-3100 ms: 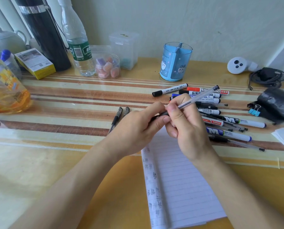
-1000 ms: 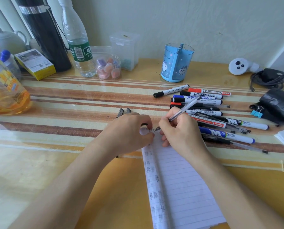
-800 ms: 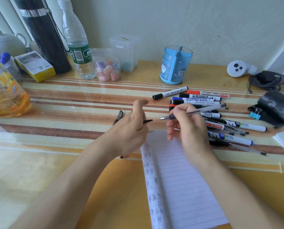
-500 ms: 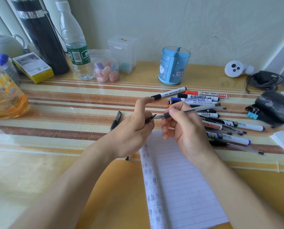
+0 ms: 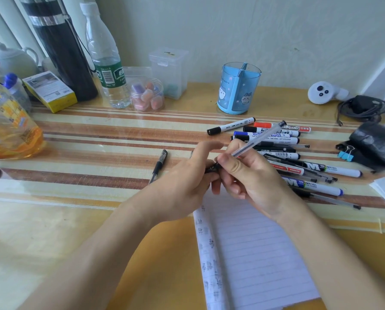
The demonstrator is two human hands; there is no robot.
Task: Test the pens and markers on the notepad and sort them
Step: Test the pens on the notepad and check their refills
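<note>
Recapping step, as judged: right hand (image 5: 252,175) pinches the clear pen (image 5: 261,137) above the notepad (image 5: 254,253); left hand (image 5: 182,182) grips a dark cap (image 5: 210,170) at its tip. Next: seat cap squarely, then sort the pen

One notepad (image 5: 254,253), one blue pen cup (image 5: 238,90), one water bottle (image 5: 106,63) and one black flask (image 5: 61,52).

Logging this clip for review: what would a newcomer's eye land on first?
Both hands meet mid-frame above the lined notepad: the right hand grips a clear pen while the left hand pinches a dark cap at its tip. Right of them lies a pile of markers; a lone black pen lies left.
</note>
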